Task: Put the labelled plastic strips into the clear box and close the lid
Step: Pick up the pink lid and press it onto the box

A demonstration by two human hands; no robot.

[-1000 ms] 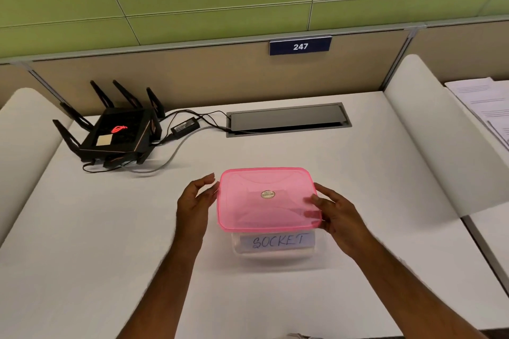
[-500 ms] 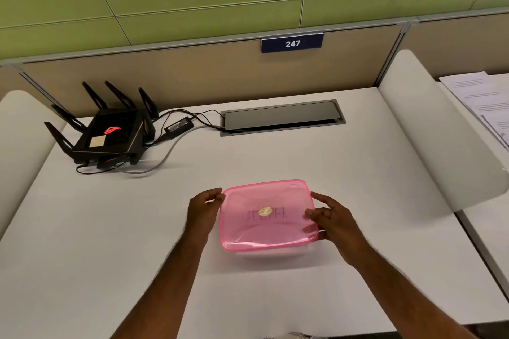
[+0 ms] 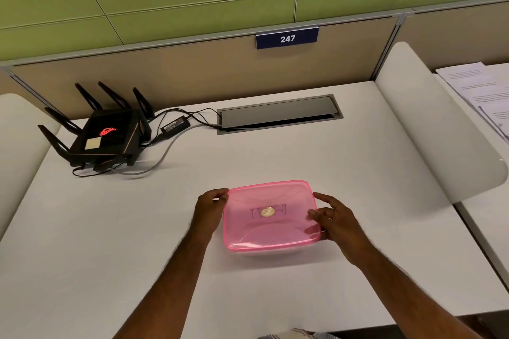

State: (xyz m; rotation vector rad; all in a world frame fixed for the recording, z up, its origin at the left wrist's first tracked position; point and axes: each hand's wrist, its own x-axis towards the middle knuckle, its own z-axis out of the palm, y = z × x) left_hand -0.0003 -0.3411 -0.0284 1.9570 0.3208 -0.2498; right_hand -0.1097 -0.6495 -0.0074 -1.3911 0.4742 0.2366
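Pink and translucent, the lid (image 3: 271,215) sits flat over the clear box (image 3: 275,252) near the front middle of the white desk (image 3: 275,157), and only a thin strip of the box shows under its near edge. Dark lettering shows faintly through the lid, too blurred to read. The left hand (image 3: 209,208) grips the lid's left edge with curled fingers. The right hand (image 3: 334,221) holds the right edge, thumb pressing on top. At the far left stands a black router (image 3: 106,136), and a blue "247" plate (image 3: 287,38) hangs on the partition.
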